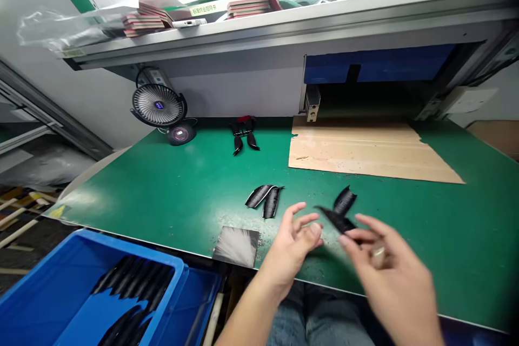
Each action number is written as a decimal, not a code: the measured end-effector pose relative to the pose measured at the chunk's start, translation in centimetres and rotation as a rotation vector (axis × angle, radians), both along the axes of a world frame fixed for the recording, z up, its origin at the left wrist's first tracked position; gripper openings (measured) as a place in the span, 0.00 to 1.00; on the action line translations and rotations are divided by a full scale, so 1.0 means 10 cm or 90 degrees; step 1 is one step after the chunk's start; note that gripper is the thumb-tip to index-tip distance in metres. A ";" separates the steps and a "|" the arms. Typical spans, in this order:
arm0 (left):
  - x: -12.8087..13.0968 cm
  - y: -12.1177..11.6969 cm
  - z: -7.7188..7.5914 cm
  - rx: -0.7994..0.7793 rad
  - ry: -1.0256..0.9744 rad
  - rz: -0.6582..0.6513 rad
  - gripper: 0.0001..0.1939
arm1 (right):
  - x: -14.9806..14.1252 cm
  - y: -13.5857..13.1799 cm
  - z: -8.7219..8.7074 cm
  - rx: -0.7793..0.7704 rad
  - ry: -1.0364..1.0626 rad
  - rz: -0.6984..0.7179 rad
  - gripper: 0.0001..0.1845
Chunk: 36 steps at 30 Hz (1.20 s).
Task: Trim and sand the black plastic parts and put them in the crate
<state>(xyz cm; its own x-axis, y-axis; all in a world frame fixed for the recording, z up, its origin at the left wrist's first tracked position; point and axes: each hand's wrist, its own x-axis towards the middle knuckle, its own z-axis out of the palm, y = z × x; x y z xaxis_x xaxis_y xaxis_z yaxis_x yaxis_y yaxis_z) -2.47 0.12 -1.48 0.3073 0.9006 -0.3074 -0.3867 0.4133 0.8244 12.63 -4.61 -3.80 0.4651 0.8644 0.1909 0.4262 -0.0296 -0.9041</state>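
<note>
My right hand [389,265] pinches a dark, curved, pointed piece [337,220], blurred by motion, between thumb and fingers. A pale, round-ended object [379,255] also sits among its curled fingers; its kind is unclear. My left hand [298,235] is just left of the dark piece, fingers loosely bent and apart, with nothing visible in it. Just beyond the held piece lies a black curved shell piece [345,201] on the green table [162,194]. Two similar black shell pieces [265,198] lie together left of my hands, one leaning over the other.
A grey square plate [236,246] lies at the table's front edge. Blue bins [178,270], one holding rows of black pieces [133,281], stand lower left. Farther back are a small fan [159,105], black parts [244,135] and a cardboard sheet [365,151]. A shelf [259,27] overhangs.
</note>
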 end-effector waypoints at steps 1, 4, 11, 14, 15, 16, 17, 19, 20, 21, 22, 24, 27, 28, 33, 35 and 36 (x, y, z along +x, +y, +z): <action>0.06 0.02 0.03 -0.042 -0.079 0.016 0.22 | -0.14 -0.06 0.02 0.032 -0.004 0.063 0.20; 0.13 0.09 0.10 -0.120 -0.247 0.162 0.12 | -0.38 -0.23 0.07 0.110 -0.058 0.130 0.11; 0.05 0.05 0.17 -0.088 -0.320 0.323 0.10 | -0.19 -0.18 -0.01 -0.033 0.014 0.122 0.15; 0.06 -0.02 0.21 -0.137 -0.322 0.271 0.10 | -0.24 -0.12 -0.05 -0.021 -0.009 0.171 0.10; 0.07 -0.03 0.23 -0.161 -0.321 0.262 0.12 | -0.27 -0.12 -0.05 0.000 -0.022 0.179 0.09; 0.07 -0.03 0.24 -0.187 -0.325 0.259 0.14 | -0.30 -0.12 -0.05 0.024 -0.034 0.186 0.08; 0.06 -0.02 0.25 -0.211 -0.334 0.267 0.15 | -0.32 -0.12 -0.05 0.046 -0.043 0.196 0.07; 0.04 0.00 0.27 -0.251 -0.358 0.314 0.17 | -0.33 -0.14 -0.05 0.071 -0.052 0.216 0.06; 0.03 0.01 0.28 -0.258 -0.370 0.351 0.18 | -0.32 -0.15 -0.06 0.072 -0.053 0.225 0.07; 0.01 0.02 0.28 -0.254 -0.380 0.393 0.19 | -0.31 -0.17 -0.06 0.069 -0.056 0.236 0.10; -0.01 0.04 0.29 -0.240 -0.389 0.436 0.20 | -0.29 -0.19 -0.08 0.059 -0.059 0.249 0.15; -0.06 0.06 0.29 -0.199 -0.401 0.500 0.21 | -0.26 -0.23 -0.10 0.025 -0.064 0.283 0.21; -0.10 0.08 0.30 -0.155 -0.411 0.526 0.22 | -0.24 -0.30 -0.11 -0.038 -0.053 0.341 0.21; -0.10 0.08 0.31 -0.147 -0.410 0.524 0.22 | -0.25 -0.31 -0.11 -0.059 -0.042 0.353 0.20; -0.06 0.02 0.35 -0.107 -0.384 0.513 0.24 | -0.29 -0.28 -0.01 -0.142 0.019 0.393 0.17; -0.04 -0.01 0.37 -0.075 -0.368 0.508 0.24 | -0.29 -0.25 0.05 -0.177 0.053 0.432 0.16; -0.03 -0.03 0.38 -0.061 -0.363 0.504 0.24 | -0.29 -0.23 0.07 -0.195 0.069 0.449 0.16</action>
